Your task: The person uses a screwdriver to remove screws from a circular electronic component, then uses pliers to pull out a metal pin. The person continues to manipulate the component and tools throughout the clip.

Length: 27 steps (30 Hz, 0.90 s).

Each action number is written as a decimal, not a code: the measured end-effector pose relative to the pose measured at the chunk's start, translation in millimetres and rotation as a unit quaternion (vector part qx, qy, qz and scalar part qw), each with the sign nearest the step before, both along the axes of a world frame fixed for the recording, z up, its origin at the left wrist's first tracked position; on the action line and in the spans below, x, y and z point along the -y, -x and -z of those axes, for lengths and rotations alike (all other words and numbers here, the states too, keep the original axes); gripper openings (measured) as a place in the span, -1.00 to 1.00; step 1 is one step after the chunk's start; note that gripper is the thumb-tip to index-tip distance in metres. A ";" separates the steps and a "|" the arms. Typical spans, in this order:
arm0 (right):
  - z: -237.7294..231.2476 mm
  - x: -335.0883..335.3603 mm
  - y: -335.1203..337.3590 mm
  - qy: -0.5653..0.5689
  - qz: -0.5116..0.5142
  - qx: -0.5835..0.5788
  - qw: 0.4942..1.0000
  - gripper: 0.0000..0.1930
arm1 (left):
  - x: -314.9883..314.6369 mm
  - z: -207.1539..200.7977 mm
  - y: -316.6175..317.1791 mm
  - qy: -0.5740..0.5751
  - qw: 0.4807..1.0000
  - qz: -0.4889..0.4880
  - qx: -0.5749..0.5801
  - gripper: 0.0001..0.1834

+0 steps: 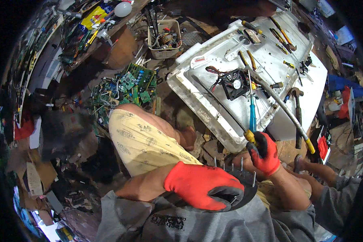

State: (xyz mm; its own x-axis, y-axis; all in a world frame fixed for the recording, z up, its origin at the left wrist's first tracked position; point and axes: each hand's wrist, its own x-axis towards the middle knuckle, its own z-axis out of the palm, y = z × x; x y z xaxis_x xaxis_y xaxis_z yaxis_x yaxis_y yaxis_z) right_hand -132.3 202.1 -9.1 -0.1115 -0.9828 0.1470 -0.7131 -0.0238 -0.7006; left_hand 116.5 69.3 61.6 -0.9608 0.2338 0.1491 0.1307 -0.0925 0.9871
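My right hand (pixel 265 156), in a red glove with black palm, is closed round the yellow-and-black handle of a long screwdriver (pixel 250 136). Its thin shaft points up and left over a white plastic panel. Low in front of my body, my gloved left hand (pixel 205 188) curls its fingers at the edge of a dark round part (pixel 247 176) with several upright metal pins. One pin pokes out by the fingertips. The glove hides much of that part.
On the white panel (pixel 213 125) lie a black fan (pixel 234 84), a blue-handled screwdriver (pixel 252 117), a metal bar (pixel 284 107), pliers and a hammer (pixel 297 117). Green circuit boards (pixel 137 82) are heaped left. A bin (pixel 165 52) stands behind. Another person's leg (pixel 316 169) shows right.
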 end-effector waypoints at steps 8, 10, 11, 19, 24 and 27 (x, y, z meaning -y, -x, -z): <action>15.4 29.6 -26.4 -0.018 -0.053 -0.016 0.998 -0.57 | -4.1 8.7 -9.5 -0.014 0.998 -0.044 -0.030 -0.54; 22.9 30.9 -31.7 -0.032 -0.055 -0.016 0.998 -0.57 | -0.2 6.7 -11.0 -0.026 0.999 -0.033 -0.022 -0.53; 24.2 31.9 -32.6 -0.030 -0.066 -0.021 0.997 -0.57 | -0.1 7.9 -11.3 -0.031 0.999 -0.031 -0.017 -0.53; 34.8 39.7 -39.1 0.000 -0.051 0.033 0.998 -0.54 | 3.3 12.7 -12.0 -0.042 0.999 -0.017 -0.014 -0.50; 30.4 50.4 -49.5 -0.026 -0.049 -0.013 0.998 -0.61 | 4.4 9.9 -11.7 -0.029 0.999 -0.011 -0.031 -0.51; 25.9 56.5 -58.3 0.037 -0.053 -0.010 0.998 -0.62 | 3.4 8.1 -15.7 -0.015 0.998 -0.039 -0.042 -0.54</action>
